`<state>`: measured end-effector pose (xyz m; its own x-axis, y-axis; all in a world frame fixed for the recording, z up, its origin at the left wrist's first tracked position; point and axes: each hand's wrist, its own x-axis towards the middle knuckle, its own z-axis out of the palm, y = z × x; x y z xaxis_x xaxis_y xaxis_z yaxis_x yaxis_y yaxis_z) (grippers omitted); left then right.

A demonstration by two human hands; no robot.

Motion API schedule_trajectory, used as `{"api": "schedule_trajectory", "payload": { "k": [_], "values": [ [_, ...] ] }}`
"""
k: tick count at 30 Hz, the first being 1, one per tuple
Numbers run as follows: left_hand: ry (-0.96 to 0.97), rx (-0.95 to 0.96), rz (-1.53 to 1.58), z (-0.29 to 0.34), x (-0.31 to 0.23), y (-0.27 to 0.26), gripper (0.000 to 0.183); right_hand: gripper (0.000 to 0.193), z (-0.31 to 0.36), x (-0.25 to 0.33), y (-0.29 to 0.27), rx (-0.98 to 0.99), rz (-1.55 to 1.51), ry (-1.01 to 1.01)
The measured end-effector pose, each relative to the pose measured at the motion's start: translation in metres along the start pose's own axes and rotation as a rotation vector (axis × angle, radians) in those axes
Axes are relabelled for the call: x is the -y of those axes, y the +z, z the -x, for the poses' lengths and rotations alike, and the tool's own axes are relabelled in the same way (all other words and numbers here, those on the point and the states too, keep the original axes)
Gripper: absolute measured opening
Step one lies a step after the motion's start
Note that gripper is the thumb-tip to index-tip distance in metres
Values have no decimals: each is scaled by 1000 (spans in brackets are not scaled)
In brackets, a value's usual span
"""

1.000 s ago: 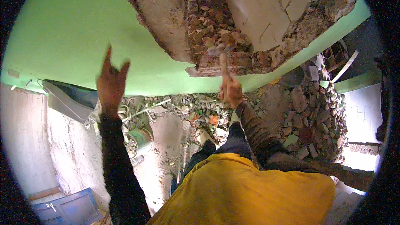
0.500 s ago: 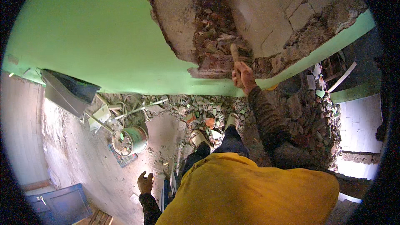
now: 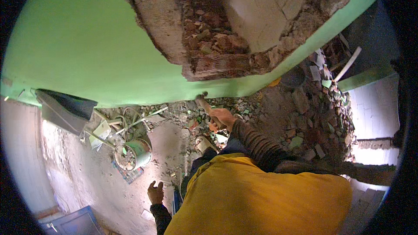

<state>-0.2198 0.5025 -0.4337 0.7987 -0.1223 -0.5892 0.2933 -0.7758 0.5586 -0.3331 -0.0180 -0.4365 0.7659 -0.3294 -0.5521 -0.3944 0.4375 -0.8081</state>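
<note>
My right hand [image 3: 223,118] is closed round the wooden handle of a hammer [image 3: 203,103]. The tool's dark head hangs in front of the lower green wall [image 3: 143,90], below a broken opening. Inside that opening lie loose pieces of brick rubble [image 3: 213,41], bordered by a ragged brick edge [image 3: 217,64]. My left hand [image 3: 155,192] hangs low at the left of my body with its fingers apart and nothing in it. The nearest thing to it is the dusty floor.
Broken rubble [image 3: 300,122] covers the ground along the wall and to the right. At left stand a debris-filled bucket [image 3: 141,153], a grey plastic tub [image 3: 65,111] against the wall and some thin pipes [image 3: 143,118]. A blue panel [image 3: 76,224] is at lower left.
My right hand has brought the hammer down and left, out of the wall opening. The view has shifted a little. My left hand stays low and open.
</note>
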Motion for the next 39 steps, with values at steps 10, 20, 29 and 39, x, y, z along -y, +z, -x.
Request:
{"api": "schedule_trajectory", "payload": {
  "k": [10, 20, 29, 39],
  "values": [
    [-110, 452, -171, 18, -16, 8, 62, 13, 80, -51, -87, -433, -481, -136],
    [574, 29, -333, -43, -176, 10, 49, 24, 18, 0, -170, -305, -1198, -479],
    [701, -163, -268, -45, -360, 12, 54, 22, 36, -85, -163, -301, -1223, -270],
    [691, 59, -170, -100, -464, 0, 27, 36, 8, -121, -190, -970, -2069, -615]
  ]
}}
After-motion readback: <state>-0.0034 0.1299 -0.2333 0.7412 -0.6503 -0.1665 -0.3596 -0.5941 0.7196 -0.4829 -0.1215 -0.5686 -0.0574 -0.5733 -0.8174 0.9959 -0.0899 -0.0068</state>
